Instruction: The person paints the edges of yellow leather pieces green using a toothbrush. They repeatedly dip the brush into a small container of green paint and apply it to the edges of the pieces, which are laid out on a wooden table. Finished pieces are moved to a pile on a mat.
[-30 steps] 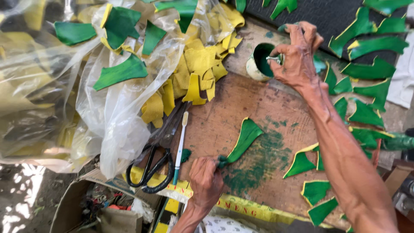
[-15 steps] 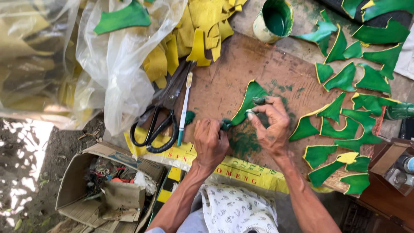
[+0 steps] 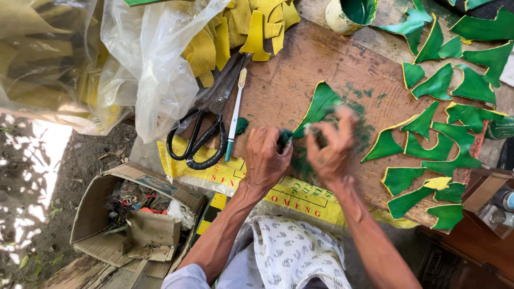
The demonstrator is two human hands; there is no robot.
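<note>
Worn wooden board (image 3: 300, 80), stained green, laid over a yellow printed sack (image 3: 235, 179). Left hand (image 3: 266, 158) pinches the lower tip of a green-painted leather piece (image 3: 321, 104), fingers closed on it. Right hand (image 3: 329, 144) is blurred, just right of that pinch; its grip cannot be told. Left of the pinch: toothbrush (image 3: 234, 115), then black-handled shears (image 3: 206, 126). Far right: painted pieces (image 3: 439, 155) spread out. Above: green paint tin (image 3: 350, 13).
</note>
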